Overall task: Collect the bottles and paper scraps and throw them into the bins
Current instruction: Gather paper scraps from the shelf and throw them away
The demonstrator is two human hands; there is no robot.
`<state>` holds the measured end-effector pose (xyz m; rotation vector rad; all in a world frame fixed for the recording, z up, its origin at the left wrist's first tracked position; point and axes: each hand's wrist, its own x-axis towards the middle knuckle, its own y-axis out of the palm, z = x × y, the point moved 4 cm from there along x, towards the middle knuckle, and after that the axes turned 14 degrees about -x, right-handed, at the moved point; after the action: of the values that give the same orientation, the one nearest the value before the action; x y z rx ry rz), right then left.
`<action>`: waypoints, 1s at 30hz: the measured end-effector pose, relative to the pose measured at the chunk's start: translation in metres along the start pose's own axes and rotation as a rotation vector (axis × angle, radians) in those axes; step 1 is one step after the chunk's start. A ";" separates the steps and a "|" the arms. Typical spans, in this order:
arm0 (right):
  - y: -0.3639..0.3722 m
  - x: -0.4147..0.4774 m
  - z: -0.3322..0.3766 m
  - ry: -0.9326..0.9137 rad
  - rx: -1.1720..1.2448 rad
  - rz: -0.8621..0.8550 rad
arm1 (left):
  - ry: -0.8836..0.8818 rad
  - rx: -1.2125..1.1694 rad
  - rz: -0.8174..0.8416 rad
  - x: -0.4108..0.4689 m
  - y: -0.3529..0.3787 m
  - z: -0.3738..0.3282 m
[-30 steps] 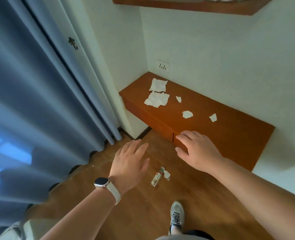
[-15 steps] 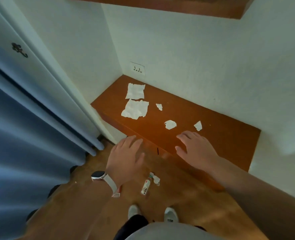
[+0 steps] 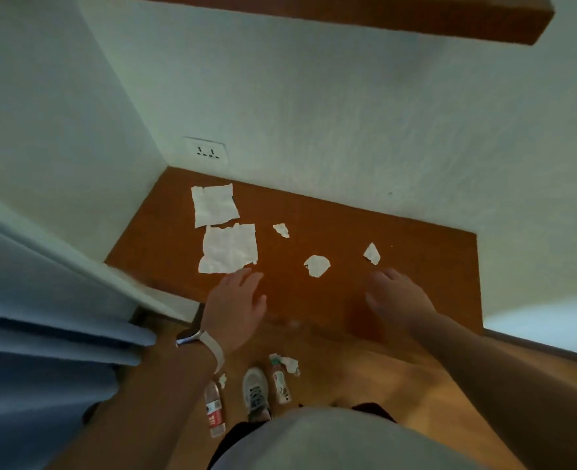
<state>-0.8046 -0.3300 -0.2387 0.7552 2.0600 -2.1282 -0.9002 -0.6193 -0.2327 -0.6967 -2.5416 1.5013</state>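
Worktop (image 3: 415, 266) in the corner, five paper scraps on it: two big sheets (image 3: 229, 247) far left, touching or nearly; three small bits (image 3: 316, 265) to their right. Left hand (image 3: 236, 308) and right hand (image 3: 397, 296) both spread flat, holding nothing, over the near edge; left fingertips just beside the nearer sheet. On the floor (image 3: 398, 378) by the shoe (image 3: 255, 391): two bottles (image 3: 282, 385) lying down, one each side, with paper bits (image 3: 288, 362) at their far ends.
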 end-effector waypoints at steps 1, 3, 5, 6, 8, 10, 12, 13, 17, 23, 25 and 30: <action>0.001 0.005 0.000 0.040 -0.006 0.015 | 0.012 -0.007 0.005 0.011 -0.003 0.009; 0.002 0.015 0.000 0.122 -0.007 0.041 | 0.033 -0.013 0.019 0.032 -0.007 0.027; 0.005 0.022 0.000 0.192 0.018 0.049 | 0.048 -0.022 0.042 0.051 -0.008 0.043; 0.006 0.025 0.000 0.222 0.036 0.049 | 0.052 -0.022 0.057 0.060 -0.008 0.050; 0.009 0.031 0.000 0.268 0.063 0.057 | 0.043 -0.022 0.092 0.076 -0.006 0.063; 0.012 0.040 -0.003 0.305 0.075 0.057 | 0.014 -0.006 0.106 0.090 -0.002 0.075; 0.017 0.051 -0.009 0.327 0.088 0.044 | -0.011 0.019 0.104 0.103 0.001 0.082; 0.019 0.058 -0.012 0.334 0.097 0.035 | -0.015 0.034 0.102 0.109 0.004 0.085; 0.027 0.087 -0.020 0.340 0.150 0.040 | -0.073 0.074 0.135 0.129 0.013 0.092; 0.036 0.127 -0.018 0.294 0.142 0.026 | -0.165 0.052 0.183 0.138 0.030 0.091; 0.034 0.138 -0.015 0.252 0.151 0.000 | -0.203 0.038 0.175 0.138 0.033 0.089; 0.028 0.164 -0.004 0.137 0.137 0.023 | -0.222 0.023 0.135 0.140 0.037 0.083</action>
<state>-0.9359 -0.2841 -0.3293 0.9630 1.9719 -2.2831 -1.0388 -0.6096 -0.3254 -0.7517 -2.6784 1.7391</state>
